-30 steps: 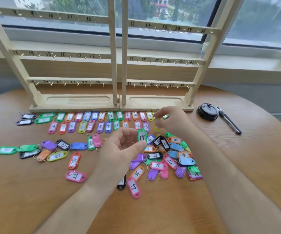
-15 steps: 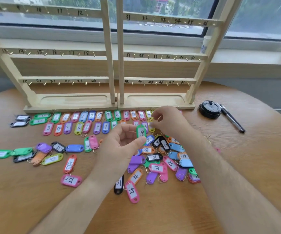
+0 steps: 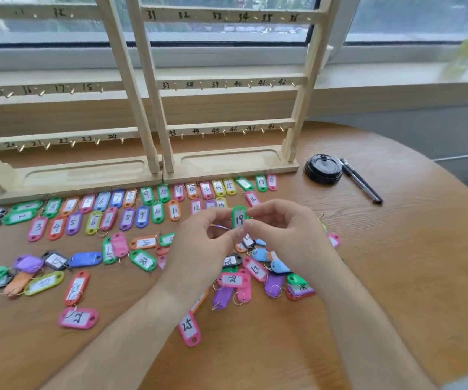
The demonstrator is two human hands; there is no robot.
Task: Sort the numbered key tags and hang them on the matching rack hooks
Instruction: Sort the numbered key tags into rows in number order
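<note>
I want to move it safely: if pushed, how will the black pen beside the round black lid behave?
The black pen looks slim and round, so it would probably roll on the smooth table. It seems stiff and light. The round black lid beside it may block rolling toward it.

Location: indoor room beside a window; office or home cannot be determined. Evidence: 1 round wood-grain counter (image 3: pixel 396 277) set against a wide window (image 3: pixel 396 18) with a pale sill (image 3: pixel 382 77); 1 black pen (image 3: pixel 361 181) lies on the counter.
</note>
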